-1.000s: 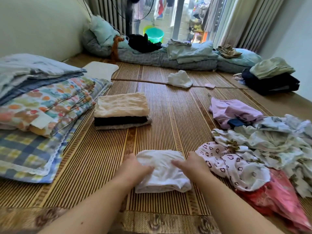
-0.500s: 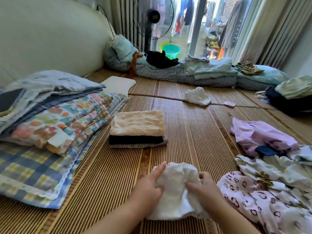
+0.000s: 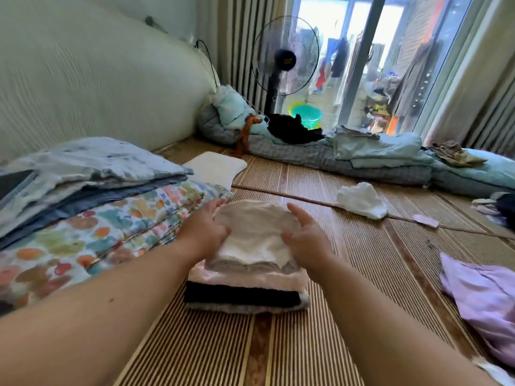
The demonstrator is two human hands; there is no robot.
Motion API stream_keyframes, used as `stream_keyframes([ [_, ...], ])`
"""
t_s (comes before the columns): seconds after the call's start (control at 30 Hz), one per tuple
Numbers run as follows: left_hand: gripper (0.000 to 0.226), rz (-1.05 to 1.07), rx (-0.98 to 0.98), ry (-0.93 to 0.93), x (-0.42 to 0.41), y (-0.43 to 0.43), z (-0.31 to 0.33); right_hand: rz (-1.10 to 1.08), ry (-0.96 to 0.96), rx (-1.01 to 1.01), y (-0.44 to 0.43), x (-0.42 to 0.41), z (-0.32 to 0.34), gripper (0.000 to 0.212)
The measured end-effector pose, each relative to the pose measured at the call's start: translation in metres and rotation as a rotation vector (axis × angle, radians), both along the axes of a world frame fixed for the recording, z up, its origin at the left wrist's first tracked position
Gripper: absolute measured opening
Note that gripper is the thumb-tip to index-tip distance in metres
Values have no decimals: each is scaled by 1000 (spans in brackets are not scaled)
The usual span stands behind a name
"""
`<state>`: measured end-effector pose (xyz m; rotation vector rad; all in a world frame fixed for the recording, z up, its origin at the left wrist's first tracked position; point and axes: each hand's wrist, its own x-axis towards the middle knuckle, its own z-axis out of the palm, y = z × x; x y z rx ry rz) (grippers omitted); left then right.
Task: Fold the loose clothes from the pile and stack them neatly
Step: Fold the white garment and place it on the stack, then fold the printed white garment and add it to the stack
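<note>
A folded white garment (image 3: 252, 232) lies on top of a small stack of folded clothes (image 3: 245, 288), which has a pale pink layer and a black layer under it. The stack sits on the striped bamboo mat (image 3: 348, 274). My left hand (image 3: 204, 227) grips the garment's left edge, thumb on top. On the garment's right side my right hand (image 3: 303, 238) touches it with fingers spread and fairly straight. A loose lilac garment (image 3: 482, 296) lies crumpled at the right edge; the remaining pile is out of view.
Folded quilts and blankets (image 3: 97, 218) are stacked at the left, close to the clothes stack. A loose white cloth (image 3: 359, 200) lies farther back on the mat. Rolled bedding (image 3: 362, 160) and a standing fan (image 3: 284, 59) line the window side. A white pad (image 3: 214, 168) lies behind the quilts.
Both hands lifted the folded white garment off the mat in front of me and carried it forward onto the stack of folded clothes. The view swung up and left.
</note>
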<state>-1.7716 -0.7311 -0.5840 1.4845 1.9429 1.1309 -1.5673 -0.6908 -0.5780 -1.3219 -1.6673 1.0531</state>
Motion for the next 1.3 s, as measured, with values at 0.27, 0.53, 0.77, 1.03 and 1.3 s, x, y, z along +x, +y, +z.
stream_keyframes([
  [0.27,71,-177,-531,451,-16,38,-37,25,-726,120,36,-21,-45,40],
  [0.53,70,-165,-248,572,30,-8,-19,-21,-806,254,-15,18,-13,59],
  [0.77,69,-493,-36,649,167,-106,-19,-105,-840,316,-144,143,-4,65],
  [1.03,66,-875,-60,704,334,-182,-51,-495,-882,-19,-271,290,-55,69],
  [1.3,88,-942,-220,841,406,-173,-78,-367,-915,-366,-280,346,-80,68],
])
